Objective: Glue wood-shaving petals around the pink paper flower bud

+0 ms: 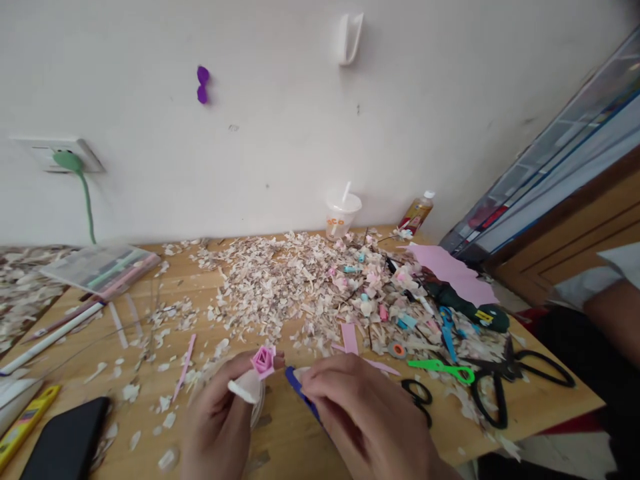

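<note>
My left hand holds a small pink rolled paper rose between thumb and fingertips, with a white wrap or strip around one finger. My right hand sits just right of the rose, fingers curled over a dark blue tool or strip that lies on the wooden table. Both hands are at the table's near edge, almost touching each other.
A wide heap of pale paper scraps covers the table's middle. Green scissors, black scissors, a pink sheet, a lidded cup, a glue bottle lie right; a black phone and pens left. Another person's arm is far right.
</note>
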Tool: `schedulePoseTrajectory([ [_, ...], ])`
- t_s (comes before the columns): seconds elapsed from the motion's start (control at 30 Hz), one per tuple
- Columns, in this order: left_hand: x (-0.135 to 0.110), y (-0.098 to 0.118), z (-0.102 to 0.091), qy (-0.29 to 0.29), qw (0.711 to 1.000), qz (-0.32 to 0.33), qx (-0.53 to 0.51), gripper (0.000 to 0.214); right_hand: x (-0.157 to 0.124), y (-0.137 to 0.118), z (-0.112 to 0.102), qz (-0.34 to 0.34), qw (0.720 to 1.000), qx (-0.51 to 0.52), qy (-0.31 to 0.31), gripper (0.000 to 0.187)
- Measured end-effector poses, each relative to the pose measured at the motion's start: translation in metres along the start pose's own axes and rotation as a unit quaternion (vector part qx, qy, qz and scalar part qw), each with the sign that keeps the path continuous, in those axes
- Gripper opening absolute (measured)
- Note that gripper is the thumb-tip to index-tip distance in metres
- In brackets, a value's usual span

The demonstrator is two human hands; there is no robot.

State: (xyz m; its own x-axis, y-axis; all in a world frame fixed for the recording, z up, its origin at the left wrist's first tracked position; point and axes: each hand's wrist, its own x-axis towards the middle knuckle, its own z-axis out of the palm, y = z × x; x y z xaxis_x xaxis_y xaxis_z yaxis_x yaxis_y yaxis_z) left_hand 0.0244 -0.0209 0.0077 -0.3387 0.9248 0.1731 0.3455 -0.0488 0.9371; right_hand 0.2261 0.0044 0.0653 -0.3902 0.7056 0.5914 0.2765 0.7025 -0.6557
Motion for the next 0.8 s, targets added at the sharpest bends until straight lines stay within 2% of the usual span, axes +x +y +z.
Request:
schedulePoseTrajectory([
  [0.1,0.0,0.004,0.0,0.002,1.0,-0.001,0.027,0.023,0.003,-0.002,0.005,-0.019,1.0,0.009,-0.004,0.031],
  [0.17,0.001,0.008,0.001,0.003,0.998,0.025,0.058,0.022,0.008,-0.003,0.008,0.004,1.0,0.019,0.004,0.026],
  [0.23,0.001,0.012,0.001,0.016,0.993,0.072,0.097,0.02,0.013,-0.005,0.012,0.083,0.995,0.058,0.02,0.021],
  [0.3,0.0,0.013,0.0,0.026,0.982,0.121,0.14,0.019,0.018,-0.007,0.016,0.183,0.973,0.135,0.031,0.018],
  [0.37,-0.001,0.011,-0.002,0.027,0.969,0.165,0.183,0.019,0.022,-0.008,0.02,0.237,0.95,0.199,0.042,0.016],
  [0.63,-0.001,0.011,-0.016,0.016,0.91,0.273,0.312,0.032,0.02,0.001,0.024,0.262,0.946,0.18,0.056,0.017],
  [0.7,-0.001,0.013,-0.014,0.01,0.91,0.27,0.315,0.03,0.019,0.003,0.024,0.253,0.952,0.162,0.054,0.017],
  [0.8,-0.002,0.012,-0.009,0.005,0.926,0.245,0.286,0.025,0.019,0.003,0.025,0.225,0.965,0.132,0.037,0.017],
])
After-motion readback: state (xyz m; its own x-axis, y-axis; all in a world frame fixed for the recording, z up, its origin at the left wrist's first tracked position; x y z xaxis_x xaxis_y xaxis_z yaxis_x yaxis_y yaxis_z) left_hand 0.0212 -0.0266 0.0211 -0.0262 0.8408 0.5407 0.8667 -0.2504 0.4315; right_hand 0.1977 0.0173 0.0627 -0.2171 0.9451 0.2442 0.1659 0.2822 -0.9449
